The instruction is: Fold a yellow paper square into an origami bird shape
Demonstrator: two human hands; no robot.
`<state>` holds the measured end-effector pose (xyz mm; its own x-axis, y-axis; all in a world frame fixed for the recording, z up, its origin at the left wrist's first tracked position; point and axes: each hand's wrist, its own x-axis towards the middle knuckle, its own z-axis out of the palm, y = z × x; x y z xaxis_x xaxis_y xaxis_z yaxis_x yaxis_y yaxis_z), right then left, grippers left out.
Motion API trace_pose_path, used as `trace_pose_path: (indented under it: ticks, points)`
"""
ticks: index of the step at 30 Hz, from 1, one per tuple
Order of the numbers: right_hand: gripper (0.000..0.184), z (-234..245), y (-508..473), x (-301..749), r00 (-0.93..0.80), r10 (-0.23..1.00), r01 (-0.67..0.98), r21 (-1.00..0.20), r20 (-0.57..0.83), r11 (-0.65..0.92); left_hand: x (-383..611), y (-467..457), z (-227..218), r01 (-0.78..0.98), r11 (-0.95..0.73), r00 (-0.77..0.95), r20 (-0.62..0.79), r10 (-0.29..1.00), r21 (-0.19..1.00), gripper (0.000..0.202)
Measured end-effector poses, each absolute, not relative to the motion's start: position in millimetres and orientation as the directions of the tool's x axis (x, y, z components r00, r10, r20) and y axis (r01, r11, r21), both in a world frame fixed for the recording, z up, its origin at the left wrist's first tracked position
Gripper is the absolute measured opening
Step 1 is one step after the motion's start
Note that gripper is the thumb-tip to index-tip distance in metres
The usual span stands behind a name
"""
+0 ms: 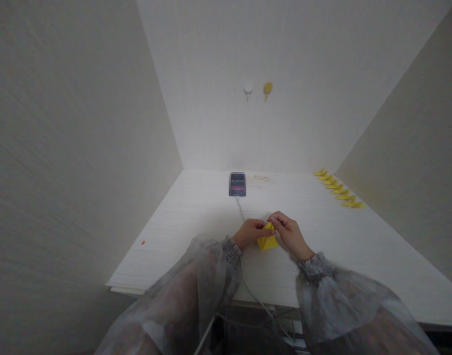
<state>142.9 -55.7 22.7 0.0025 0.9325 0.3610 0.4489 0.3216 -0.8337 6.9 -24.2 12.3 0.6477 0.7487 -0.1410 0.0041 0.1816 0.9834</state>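
Observation:
A small yellow folded paper piece (267, 241) is held between both hands just above the white table (181, 231). My left hand (250, 232) pinches its left side with fingers curled. My right hand (289, 232) grips its top and right side, fingers closed on the paper. Both wrists wear sheer grey sleeves with gathered cuffs. Part of the paper is hidden under the fingers.
A phone (237, 184) lies at the back of the table, its white cable (241, 211) running toward me and off the front edge. Several yellow folded pieces (338, 189) line the right wall. Two round hooks (258, 88) hang on the back wall. A tiny red speck (143, 242) lies at left.

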Motion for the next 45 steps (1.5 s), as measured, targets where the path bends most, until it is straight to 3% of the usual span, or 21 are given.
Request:
trace_pose_path:
  ticks: [10, 21, 24, 30, 33, 39, 45]
  points:
    - [0.022, 24, -56, 141, 0.080, 0.956, 0.326, -0.914, 0.281, 0.241, 10, -26, 12, -0.061, 0.126, 0.570, -0.069, 0.819, 0.990, 0.035]
    - [0.019, 21, -56, 147, 0.009, 0.987, 0.235, -0.960, 0.159, 0.153, 6, -25, 7, -0.073, 0.152, 0.581, -0.082, 0.810, 0.986, 0.035]
    - [0.021, 21, -56, 147, 0.010, 0.982, 0.284, -0.942, 0.188, 0.177, 7, -25, 7, -0.060, 0.130, 0.579, -0.072, 0.812, 0.990, 0.034]
    - [0.019, 27, -57, 143, 0.010, 0.921, 0.489, -0.805, 0.389, 0.335, 10, -23, 7, -0.038, 0.076, 0.515, -0.045, 0.856, 0.996, 0.034]
    - [0.019, 27, -58, 142, 0.027, 0.915, 0.513, -0.791, 0.403, 0.333, 11, -22, 3, -0.019, 0.049, 0.503, -0.033, 0.863, 0.999, 0.033]
    - [0.018, 20, -57, 143, 0.062, 0.968, 0.295, -0.931, 0.243, 0.215, 9, -21, -2, -0.004, 0.040, 0.554, -0.031, 0.832, 0.999, 0.027]
    - [0.020, 21, -58, 141, 0.085, 0.957, 0.271, -0.931, 0.276, 0.244, 10, -24, 6, 0.045, 0.061, 0.568, -0.076, 0.820, 0.997, 0.029]
